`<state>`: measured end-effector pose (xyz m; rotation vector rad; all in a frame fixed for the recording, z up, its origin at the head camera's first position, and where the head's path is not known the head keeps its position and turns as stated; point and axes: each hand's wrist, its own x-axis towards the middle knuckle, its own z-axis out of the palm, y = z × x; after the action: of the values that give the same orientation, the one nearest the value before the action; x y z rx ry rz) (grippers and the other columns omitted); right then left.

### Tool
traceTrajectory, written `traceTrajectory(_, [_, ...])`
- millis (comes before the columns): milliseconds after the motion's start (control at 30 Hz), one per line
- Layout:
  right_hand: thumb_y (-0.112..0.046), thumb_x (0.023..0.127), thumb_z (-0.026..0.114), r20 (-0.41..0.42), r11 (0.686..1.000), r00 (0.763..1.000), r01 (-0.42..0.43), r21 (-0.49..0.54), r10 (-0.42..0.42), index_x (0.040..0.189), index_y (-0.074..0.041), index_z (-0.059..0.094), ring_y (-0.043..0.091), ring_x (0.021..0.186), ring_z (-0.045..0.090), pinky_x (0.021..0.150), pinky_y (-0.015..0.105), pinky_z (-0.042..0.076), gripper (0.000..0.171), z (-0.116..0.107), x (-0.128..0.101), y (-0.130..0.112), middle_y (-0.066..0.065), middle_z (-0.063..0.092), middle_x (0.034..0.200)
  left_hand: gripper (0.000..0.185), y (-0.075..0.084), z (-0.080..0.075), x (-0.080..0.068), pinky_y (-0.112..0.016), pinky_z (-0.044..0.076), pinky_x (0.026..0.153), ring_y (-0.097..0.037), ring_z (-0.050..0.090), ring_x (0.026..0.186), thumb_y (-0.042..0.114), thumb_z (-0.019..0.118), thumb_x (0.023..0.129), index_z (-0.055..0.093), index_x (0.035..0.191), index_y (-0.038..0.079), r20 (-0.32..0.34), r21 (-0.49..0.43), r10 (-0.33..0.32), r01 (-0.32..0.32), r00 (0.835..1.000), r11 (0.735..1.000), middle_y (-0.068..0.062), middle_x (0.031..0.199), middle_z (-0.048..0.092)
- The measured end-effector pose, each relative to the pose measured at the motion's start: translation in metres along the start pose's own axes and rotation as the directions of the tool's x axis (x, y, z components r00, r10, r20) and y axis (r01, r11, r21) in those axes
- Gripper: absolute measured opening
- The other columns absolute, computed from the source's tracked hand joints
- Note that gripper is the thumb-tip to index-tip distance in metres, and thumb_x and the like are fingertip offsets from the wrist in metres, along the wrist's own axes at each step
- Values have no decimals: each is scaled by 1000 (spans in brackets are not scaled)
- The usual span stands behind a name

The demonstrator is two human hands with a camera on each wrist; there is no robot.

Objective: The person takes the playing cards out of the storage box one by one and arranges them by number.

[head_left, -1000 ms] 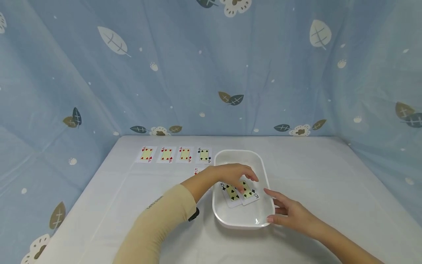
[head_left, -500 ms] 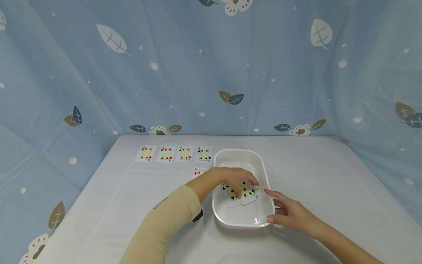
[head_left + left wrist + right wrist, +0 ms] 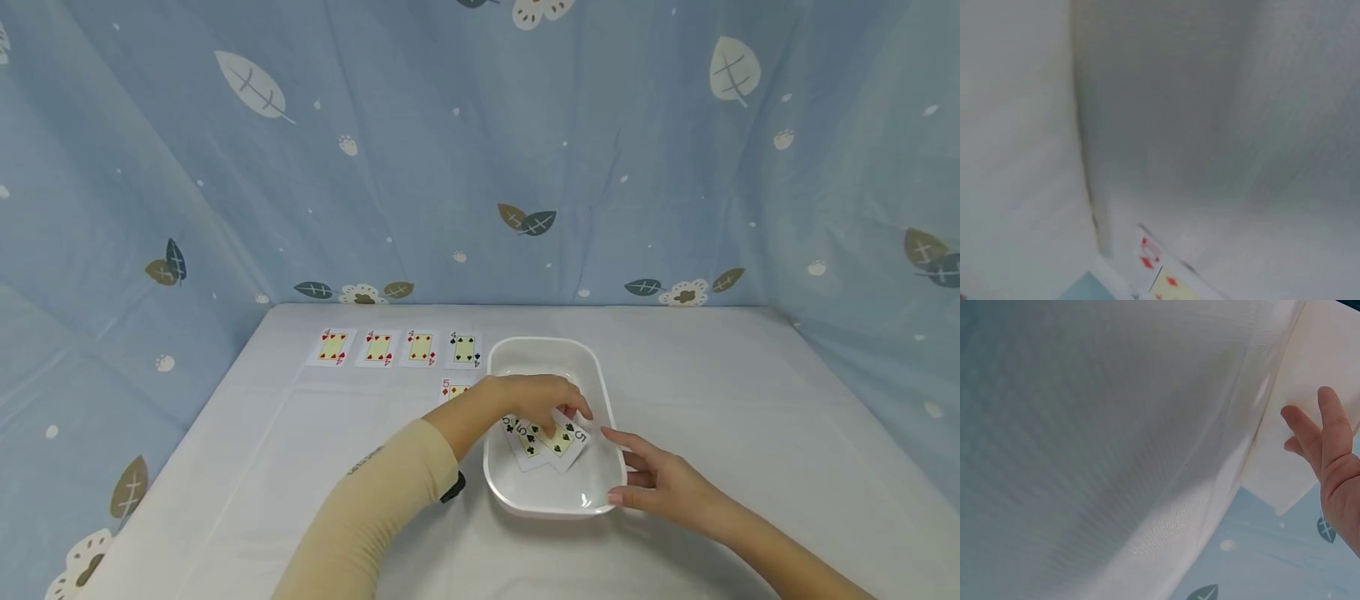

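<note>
In the head view my left hand point(image 3: 542, 398) reaches down inside a white plastic tub point(image 3: 555, 505). It pinches a five of spades playing card point(image 3: 564, 450), its thumb on the card's face and its fingers curled at the far edge. Partly under that card lies a five of clubs point(image 3: 527, 457). My right hand point(image 3: 663, 482) rests against the tub's right wall, fingers spread and thumb at the rim. The right wrist view has this hand point(image 3: 1335, 450) too, fingertips at the pale wall. The left hand itself is out of the left wrist view.
Left of the tub, a row of face-up fours includes a four of hearts point(image 3: 378, 348), a four of diamonds point(image 3: 421, 348) and a four of spades point(image 3: 465, 350). Below them a five of diamonds point(image 3: 453, 389) is partly hidden by my left arm. A blue patterned curtain point(image 3: 420, 167) stands behind the table.
My left fingers have closed in on the five of spades. That card has turned and shifted a little left over the five of clubs. My right hand has stayed in place.
</note>
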<state>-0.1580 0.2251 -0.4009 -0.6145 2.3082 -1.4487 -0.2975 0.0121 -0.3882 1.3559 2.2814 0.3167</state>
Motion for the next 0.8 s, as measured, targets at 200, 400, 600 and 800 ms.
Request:
traceTrajectory(200, [-16,85,71,-2,1000,1000,-20,-10,20,144,8,23,41,102,63,74,31,56,80,0,1,-2,43,46,125,54,2,-12,-7,-16,44,74,-6,53,82,3,71,82,56,130,22,-14,-20,-31,31,999,999,9,90,58])
traceTrajectory(400, [-16,85,71,1,1000,1000,-20,15,20,144,9,23,41,103,62,74,32,56,80,0,2,-1,43,45,125,52,0,-20,-18,-15,43,71,-6,50,74,1,68,84,54,131,17,-23,-63,-7,6,1000,998,5,83,55])
traceTrajectory(600, [-18,84,71,-2,999,1000,-31,8,31,144,8,25,41,102,63,74,31,56,80,-1,2,-1,43,47,124,59,-6,-23,-29,-16,43,73,-6,49,82,3,66,86,47,139,23,-73,-13,20,-21,997,1000,5,92,51])
traceTrajectory(800, [-18,83,73,-27,997,997,-74,-12,74,145,5,27,30,98,67,73,29,56,80,0,1,-2,41,49,123,55,-13,-17,-37,-16,43,75,-5,49,85,8,64,89,48,139,26,-134,-6,47,-48,990,999,7,101,49])
